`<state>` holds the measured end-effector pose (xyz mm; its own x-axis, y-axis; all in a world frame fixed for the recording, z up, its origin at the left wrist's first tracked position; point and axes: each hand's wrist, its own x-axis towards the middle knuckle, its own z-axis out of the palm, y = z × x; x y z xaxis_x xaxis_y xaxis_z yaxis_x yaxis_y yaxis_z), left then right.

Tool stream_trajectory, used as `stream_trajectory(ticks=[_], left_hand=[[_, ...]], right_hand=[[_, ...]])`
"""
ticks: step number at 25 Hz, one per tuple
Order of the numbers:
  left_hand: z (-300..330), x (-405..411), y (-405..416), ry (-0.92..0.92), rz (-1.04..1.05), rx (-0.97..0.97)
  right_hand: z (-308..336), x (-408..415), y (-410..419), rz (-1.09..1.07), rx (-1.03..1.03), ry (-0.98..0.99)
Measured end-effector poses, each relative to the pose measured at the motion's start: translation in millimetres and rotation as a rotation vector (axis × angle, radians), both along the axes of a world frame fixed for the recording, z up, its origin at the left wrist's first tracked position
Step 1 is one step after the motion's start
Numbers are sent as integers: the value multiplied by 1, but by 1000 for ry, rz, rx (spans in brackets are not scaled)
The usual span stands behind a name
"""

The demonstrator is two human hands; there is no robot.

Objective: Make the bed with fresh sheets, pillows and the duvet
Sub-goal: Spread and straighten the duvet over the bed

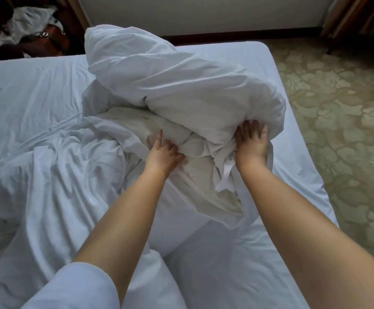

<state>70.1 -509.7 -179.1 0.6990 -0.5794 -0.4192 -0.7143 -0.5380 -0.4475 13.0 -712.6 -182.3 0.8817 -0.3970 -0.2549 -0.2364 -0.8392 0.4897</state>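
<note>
A bulky white duvet (181, 85) is bunched up in the middle of the bed, its upper end raised off the mattress. An off-white inner layer (201, 175) shows at its near end, inside the white cover. My left hand (164, 152) grips the bunched fabric at the near left of the bundle. My right hand (251, 141) holds the cover's edge at the near right, fingers spread over the fabric and thumb tucked under. A white fitted sheet (281, 175) covers the mattress. More crumpled white cover (59, 175) lies over the bed's left side.
The bed's right edge drops to a patterned green carpet (337, 108). Beyond the far edge are a pale wall and dark skirting board (237, 35). At the far left, a dark wooden piece holds a brown bag (48, 39) and white cloth.
</note>
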Motion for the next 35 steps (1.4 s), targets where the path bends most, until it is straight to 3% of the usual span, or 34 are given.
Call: stream_trajectory(ticks=[2, 10, 12, 15, 20, 23, 27, 29, 32, 35], left_hand=[[-1, -1, -7, -27, -30, -38], [19, -33, -14, -10, 183, -296], [32, -49, -13, 12, 230, -288], [61, -76, -5, 48, 313, -257], [128, -131, 7, 130, 414, -204], [165, -171, 3, 269, 523, -286], [198, -209, 27, 671, 967, -551], [199, -221, 46, 690, 1024, -621], [189, -237, 65, 581, 951, -625], [182, -247, 63, 645, 919, -701]], right_hand=[[-3, -2, 0, -3, 44, -30], [10, -36, 17, 32, 283, -159], [21, -53, 25, 249, 382, -172], [40, -87, 30, 649, 404, -36], [79, -121, 49, 369, 139, 56], [127, -135, 63, 402, 267, -70], [168, -160, 77, 337, 592, -121], [166, -176, 77, 238, 688, -8], [153, -204, 73, 146, 916, 160], [141, -224, 90, 288, 778, 135]])
